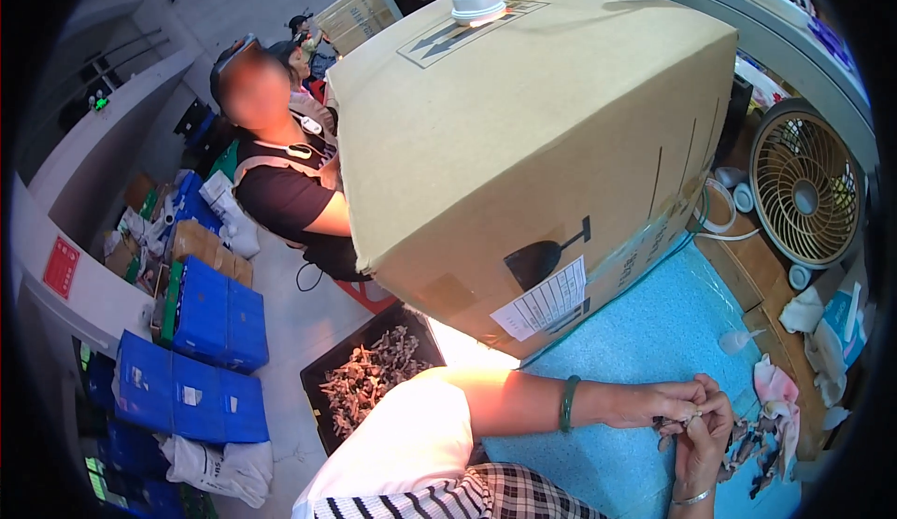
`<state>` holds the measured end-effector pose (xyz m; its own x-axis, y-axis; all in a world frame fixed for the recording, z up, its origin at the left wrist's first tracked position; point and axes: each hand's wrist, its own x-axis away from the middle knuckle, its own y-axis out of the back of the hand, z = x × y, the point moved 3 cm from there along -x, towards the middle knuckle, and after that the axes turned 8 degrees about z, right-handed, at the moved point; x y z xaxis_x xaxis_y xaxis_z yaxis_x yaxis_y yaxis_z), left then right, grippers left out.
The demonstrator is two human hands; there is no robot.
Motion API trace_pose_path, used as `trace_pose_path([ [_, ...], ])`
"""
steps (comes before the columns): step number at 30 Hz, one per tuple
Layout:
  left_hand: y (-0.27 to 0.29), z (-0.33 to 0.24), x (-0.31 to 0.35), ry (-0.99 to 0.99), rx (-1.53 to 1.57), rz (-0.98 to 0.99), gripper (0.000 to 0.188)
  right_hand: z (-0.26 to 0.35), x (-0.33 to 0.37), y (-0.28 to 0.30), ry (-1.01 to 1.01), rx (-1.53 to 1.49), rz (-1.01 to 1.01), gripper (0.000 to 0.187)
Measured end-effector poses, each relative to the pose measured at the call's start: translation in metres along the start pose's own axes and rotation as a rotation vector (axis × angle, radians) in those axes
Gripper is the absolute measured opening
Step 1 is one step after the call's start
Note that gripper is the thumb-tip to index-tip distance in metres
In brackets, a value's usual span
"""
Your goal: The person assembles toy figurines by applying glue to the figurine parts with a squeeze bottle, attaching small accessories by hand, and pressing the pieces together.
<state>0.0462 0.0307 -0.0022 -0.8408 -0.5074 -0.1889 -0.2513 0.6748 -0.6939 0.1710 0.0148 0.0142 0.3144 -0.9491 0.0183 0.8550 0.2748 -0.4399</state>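
Observation:
My left hand [652, 401], with a green bangle on its wrist, reaches in from the left over the blue tabletop [617, 332]. Against it is my right hand [707, 432], a silver bracelet round its wrist. The fingers of both are pinched together around a small brownish-grey piece [665, 433], too small to name, which shows below the left fingers. Part of it is hidden by the fingertips. Just right of my hands lies a loose pile of similar dark pieces [747, 449], beside a pink and white cloth [775, 393].
A large cardboard box [523, 136] stands on the table ahead. At right are a fan [805, 187] and a small clear bottle [738, 340]. Below the table's left side, a black crate [322, 369] holds many brownish pieces. A co-worker [285, 173] sits beyond; blue boxes [220, 313] stand left.

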Motion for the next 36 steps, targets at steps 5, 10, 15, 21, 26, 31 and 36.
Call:
trace_pose_path([
  [5,0.005,0.0,0.0,-0.011,0.008,0.003,0.024,0.002,-0.005,-0.004,-0.02,-0.022,0.018,0.029],
  [10,0.005,-0.001,-0.002,-0.001,0.016,0.011,0.024,0.004,-0.006,-0.003,-0.036,-0.014,0.008,0.03],
  [15,0.001,-0.002,-0.002,0.015,0.045,-0.001,0.024,0.004,-0.005,-0.003,-0.025,-0.018,-0.005,0.029],
  [21,-0.001,-0.005,0.001,0.027,0.053,0.032,0.022,0.005,-0.005,-0.006,-0.019,-0.028,-0.012,0.028],
  [26,-0.001,-0.008,0.001,0.035,0.044,0.027,0.022,0.003,-0.004,-0.004,-0.023,-0.03,-0.011,0.028],
  [31,0.002,-0.003,0.001,0.027,0.059,0.032,0.022,0.003,-0.004,-0.003,-0.065,-0.037,-0.018,0.029],
  [36,0.004,0.0,0.0,0.013,0.002,0.021,0.024,0.002,-0.004,-0.001,-0.028,-0.022,-0.004,0.03],
])
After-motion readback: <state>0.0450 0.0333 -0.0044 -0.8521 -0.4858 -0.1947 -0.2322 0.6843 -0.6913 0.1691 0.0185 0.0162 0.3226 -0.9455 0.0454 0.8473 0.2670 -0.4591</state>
